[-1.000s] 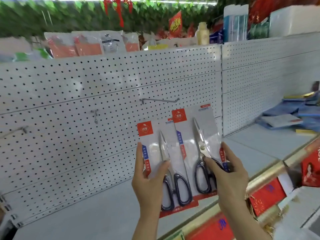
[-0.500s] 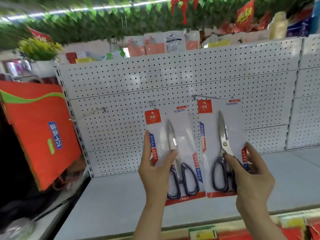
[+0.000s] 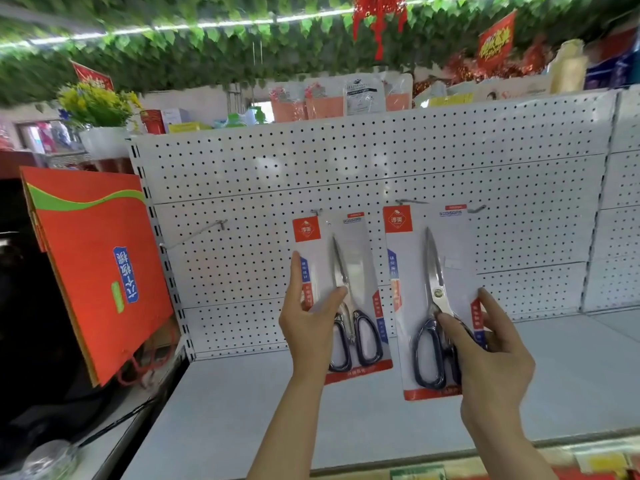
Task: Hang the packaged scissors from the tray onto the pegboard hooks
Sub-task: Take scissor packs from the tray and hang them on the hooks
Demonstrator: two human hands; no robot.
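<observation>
I hold two packaged scissors upright in front of the white pegboard [image 3: 363, 161]. My left hand [image 3: 308, 323] grips the left scissors pack [image 3: 349, 268] by its lower left side; the pack's top sits just under a short hook [image 3: 316, 211]. My right hand [image 3: 491, 358] grips the right scissors pack [image 3: 429, 258] at the black handles; its top edge is level with a longer hook [image 3: 412, 201], whose tip shows to the right. Another hook [image 3: 194, 233] juts out at the left of the board. No tray is in view.
A grey shelf [image 3: 346, 410] runs below the pegboard. An orange box [image 3: 97, 265] leans at the left of the shelving. Goods and yellow flowers [image 3: 93, 105] line the top shelf under green leaf garlands. A second pegboard panel [image 3: 623, 209] continues on the right.
The view has swung left, so the pegboard now faces me squarely. Both packs have risen and moved closer to the hooks, and they have drawn apart from each other.
</observation>
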